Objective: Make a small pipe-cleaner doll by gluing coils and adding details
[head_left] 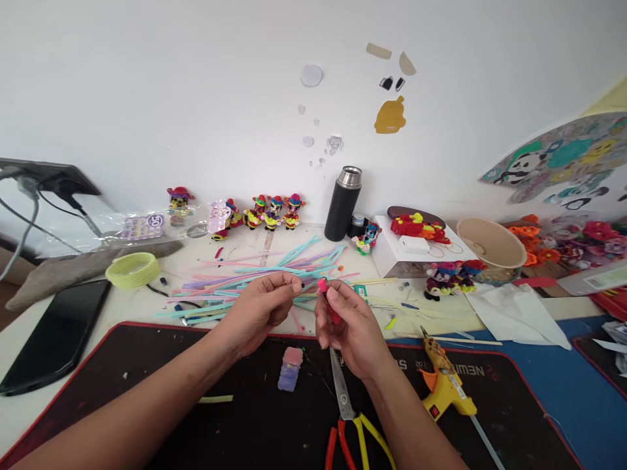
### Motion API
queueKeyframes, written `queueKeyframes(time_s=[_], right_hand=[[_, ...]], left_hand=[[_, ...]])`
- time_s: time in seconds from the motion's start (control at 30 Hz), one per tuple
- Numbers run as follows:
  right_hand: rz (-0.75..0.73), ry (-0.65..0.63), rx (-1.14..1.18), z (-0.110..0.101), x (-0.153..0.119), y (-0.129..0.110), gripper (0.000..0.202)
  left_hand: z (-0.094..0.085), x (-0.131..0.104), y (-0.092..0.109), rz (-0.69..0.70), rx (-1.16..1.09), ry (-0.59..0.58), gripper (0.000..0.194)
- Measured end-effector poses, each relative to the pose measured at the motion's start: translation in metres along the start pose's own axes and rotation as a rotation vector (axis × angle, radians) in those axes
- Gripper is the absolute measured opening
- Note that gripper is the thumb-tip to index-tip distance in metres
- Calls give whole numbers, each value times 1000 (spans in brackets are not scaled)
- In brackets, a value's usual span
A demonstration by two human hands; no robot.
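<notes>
Both my hands are raised over the back edge of the black mat (235, 424). My left hand (264, 303) is closed in a pinch, with a tiny dark bit at its fingertips that is too small to name. Close beside it, my right hand (350, 320) grips a bright pink-red fuzzy piece (322, 285), partly covered by the fingers. Below the right hand lie scissors (345, 398) with red and yellow handles. A pink and purple fuzzy piece (290, 371) rests on the mat between my forearms.
Pastel pipe cleaners (274, 267) spread behind my hands. A yellow glue gun (448, 382) lies at right, a black phone (53, 333) at left. Several fuzzy figures (272, 214) and a black thermos (343, 205) stand along the wall, near a white box (406, 251).
</notes>
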State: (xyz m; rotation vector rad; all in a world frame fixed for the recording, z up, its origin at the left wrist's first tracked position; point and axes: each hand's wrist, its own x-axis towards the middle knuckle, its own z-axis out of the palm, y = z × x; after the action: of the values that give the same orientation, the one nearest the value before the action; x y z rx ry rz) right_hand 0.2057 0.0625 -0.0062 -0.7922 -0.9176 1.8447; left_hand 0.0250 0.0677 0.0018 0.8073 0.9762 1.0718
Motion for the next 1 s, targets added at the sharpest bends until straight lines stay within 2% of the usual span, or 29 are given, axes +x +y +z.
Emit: queueKeyframes(time_s=[0.47, 1.0], right_hand=[[-44, -76, 10, 3, -3, 0, 45], [-1, -128, -163, 3, -3, 12, 45]], left_hand=[[7, -6, 1, 10, -7, -22, 42], [6, -7, 1, -25, -57, -28, 48]])
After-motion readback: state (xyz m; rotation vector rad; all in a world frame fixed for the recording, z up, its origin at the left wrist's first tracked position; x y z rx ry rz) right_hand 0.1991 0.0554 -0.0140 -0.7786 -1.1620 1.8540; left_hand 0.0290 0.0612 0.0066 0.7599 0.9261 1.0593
